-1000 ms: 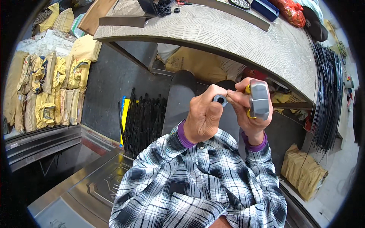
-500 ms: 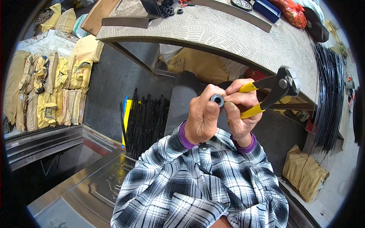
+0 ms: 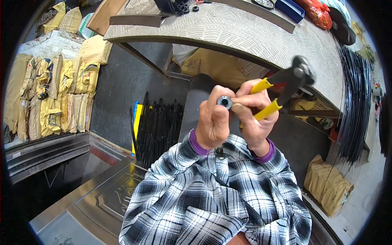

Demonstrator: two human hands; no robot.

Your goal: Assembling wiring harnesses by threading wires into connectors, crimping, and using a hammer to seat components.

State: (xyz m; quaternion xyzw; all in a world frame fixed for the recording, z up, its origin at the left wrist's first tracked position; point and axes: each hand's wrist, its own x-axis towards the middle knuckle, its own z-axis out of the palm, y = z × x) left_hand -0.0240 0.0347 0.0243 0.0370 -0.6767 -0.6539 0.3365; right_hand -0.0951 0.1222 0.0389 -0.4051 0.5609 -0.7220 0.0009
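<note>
My left hand [image 3: 213, 122] is closed, its thumb and forefinger pinching a small grey ring-shaped metal piece [image 3: 221, 100] with a dark hole facing me. Right beside it, my right hand [image 3: 255, 124] has its thumb and forefinger tips together, close against the ring's right side. Whether they touch it or hold something tiny, I cannot tell. End-cutting pliers [image 3: 290, 79] with yellow handles rest in that same right hand. Their handles are spread apart, and the dark metal head points up and right, blurred by motion.
Ahead stands a pale patterned workbench [image 3: 228, 28] with small black rings [image 3: 185, 9], a blue box [image 3: 289, 10] and a red bag [image 3: 320, 18]. Long black rods [image 3: 353, 106] hang off its right end. A black bundle [image 3: 159, 130] stands at left, near wrapped yellow packages [image 3: 51, 114].
Both hands have shifted a little left and upward, carrying the ring and the pliers along. The pliers' head has swung slightly up and left. Both grips look the same.
</note>
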